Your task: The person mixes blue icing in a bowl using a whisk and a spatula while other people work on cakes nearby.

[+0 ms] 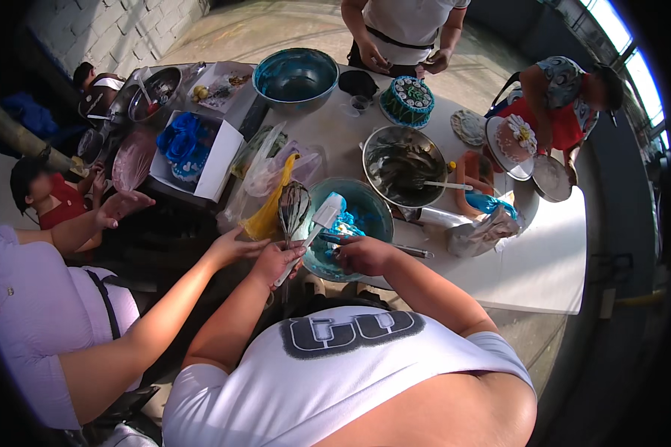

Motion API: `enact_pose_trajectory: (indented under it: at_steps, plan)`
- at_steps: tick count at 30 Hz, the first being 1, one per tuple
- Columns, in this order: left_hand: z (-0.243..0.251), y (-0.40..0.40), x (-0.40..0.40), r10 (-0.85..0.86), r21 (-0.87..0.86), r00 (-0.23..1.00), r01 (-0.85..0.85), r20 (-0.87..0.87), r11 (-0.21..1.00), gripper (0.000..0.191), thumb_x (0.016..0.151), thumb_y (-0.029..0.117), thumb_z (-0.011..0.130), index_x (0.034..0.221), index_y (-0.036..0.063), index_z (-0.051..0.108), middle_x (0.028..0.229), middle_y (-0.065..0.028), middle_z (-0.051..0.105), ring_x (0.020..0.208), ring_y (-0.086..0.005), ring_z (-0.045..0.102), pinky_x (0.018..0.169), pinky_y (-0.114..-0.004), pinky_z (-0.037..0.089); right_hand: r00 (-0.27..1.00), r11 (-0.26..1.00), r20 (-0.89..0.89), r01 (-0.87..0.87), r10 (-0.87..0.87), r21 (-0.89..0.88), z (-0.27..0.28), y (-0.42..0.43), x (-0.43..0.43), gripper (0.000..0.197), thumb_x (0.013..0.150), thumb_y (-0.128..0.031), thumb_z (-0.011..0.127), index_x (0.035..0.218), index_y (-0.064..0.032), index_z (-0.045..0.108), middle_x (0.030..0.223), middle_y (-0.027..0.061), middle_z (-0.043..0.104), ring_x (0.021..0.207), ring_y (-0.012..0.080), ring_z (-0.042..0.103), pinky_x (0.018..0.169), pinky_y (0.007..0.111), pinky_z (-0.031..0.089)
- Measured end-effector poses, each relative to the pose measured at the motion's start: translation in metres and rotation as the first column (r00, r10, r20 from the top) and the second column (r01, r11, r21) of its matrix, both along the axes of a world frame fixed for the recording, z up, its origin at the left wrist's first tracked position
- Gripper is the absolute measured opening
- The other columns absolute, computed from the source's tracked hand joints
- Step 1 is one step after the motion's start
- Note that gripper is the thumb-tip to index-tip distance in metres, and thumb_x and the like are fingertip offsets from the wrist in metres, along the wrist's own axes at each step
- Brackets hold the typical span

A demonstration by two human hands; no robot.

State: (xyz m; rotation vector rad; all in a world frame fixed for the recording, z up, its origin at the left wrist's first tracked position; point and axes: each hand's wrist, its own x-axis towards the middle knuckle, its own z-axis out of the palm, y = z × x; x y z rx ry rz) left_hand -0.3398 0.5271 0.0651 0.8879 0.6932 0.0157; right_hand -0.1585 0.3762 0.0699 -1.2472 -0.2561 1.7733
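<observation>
My left hand grips a white rubber spatula and a wire whisk together, both pointing up. Blue frosting coats the spatula's blade edge, and dark residue clings to the whisk. Just right of them, my right hand reaches over the near side of a large mixing bowl, fingers bent. Something blue-smeared shows at its fingertips, but whether they hold a tool is unclear. Bright blue and white frosting lies inside the bowl, whose wall is streaked pale blue.
A steel bowl of dark frosting stands beyond. Farther back are a green decorated cake and a large blue-stained bowl. A boxed blue-flower cake sits left. A co-worker's hand is close to my left hand. Other people surround the table.
</observation>
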Motion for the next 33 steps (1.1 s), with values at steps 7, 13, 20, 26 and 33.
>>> enact_pose_trajectory:
  at_steps: [7,13,20,26,33]
  plan:
    - [-0.002,-0.003,-0.003,-0.047,0.112,0.996,0.055,-0.070,0.992,0.026,0.081,0.011,0.060,0.103,-0.0012,0.055,0.060,-0.0032,0.053,0.044,-0.0092,0.047,0.039,-0.021,0.035,0.861,0.953,-0.416,0.298,-0.293,-0.055,-0.013,0.006,-0.008,0.009,0.074,-0.008,0.053,0.083,-0.0074,0.051,0.075,0.0043,0.052,0.066,0.0151,0.049,0.060,0.032,0.039]
    - [0.000,-0.010,-0.010,-0.034,0.130,0.995,0.046,-0.095,0.990,0.023,0.081,0.011,0.059,0.102,0.0003,0.057,0.060,-0.0015,0.053,0.045,-0.0082,0.047,0.040,-0.021,0.035,0.882,0.933,-0.307,0.350,-0.358,-0.081,0.000,0.004,-0.003,0.008,0.073,-0.007,0.053,0.081,-0.0076,0.050,0.077,0.0038,0.051,0.065,0.0165,0.048,0.058,0.032,0.038]
    - [0.004,-0.010,-0.011,-0.078,0.194,0.989,0.103,-0.129,0.976,0.025,0.079,0.010,0.062,0.101,-0.0009,0.060,0.062,-0.0001,0.055,0.050,-0.0068,0.049,0.045,-0.020,0.037,0.855,0.891,-0.275,0.453,-0.440,-0.016,0.000,0.005,0.026,0.020,0.073,-0.003,0.050,0.092,-0.0098,0.050,0.075,0.0015,0.049,0.064,0.0135,0.049,0.057,0.028,0.039]
    - [0.010,-0.005,-0.024,0.028,0.234,0.993,0.001,-0.118,0.972,0.027,0.079,0.008,0.062,0.105,0.0009,0.059,0.064,0.0015,0.052,0.049,-0.0082,0.049,0.046,-0.021,0.038,0.910,0.950,0.271,0.295,-0.313,0.105,0.043,0.005,0.064,0.044,0.073,-0.001,0.050,0.117,-0.0054,0.047,0.078,-0.0005,0.052,0.065,0.0096,0.049,0.056,0.024,0.040]
    - [0.015,-0.002,-0.026,0.022,0.261,0.994,0.007,-0.109,0.965,0.028,0.080,0.011,0.062,0.105,-0.0004,0.058,0.061,0.0015,0.053,0.048,-0.0078,0.049,0.044,-0.021,0.037,-0.140,0.639,0.746,-0.430,0.651,-0.638,0.028,0.014,0.090,0.025,0.069,-0.016,0.052,0.087,-0.0038,0.065,0.082,0.0142,0.064,0.077,0.0282,0.061,0.066,0.038,0.048]
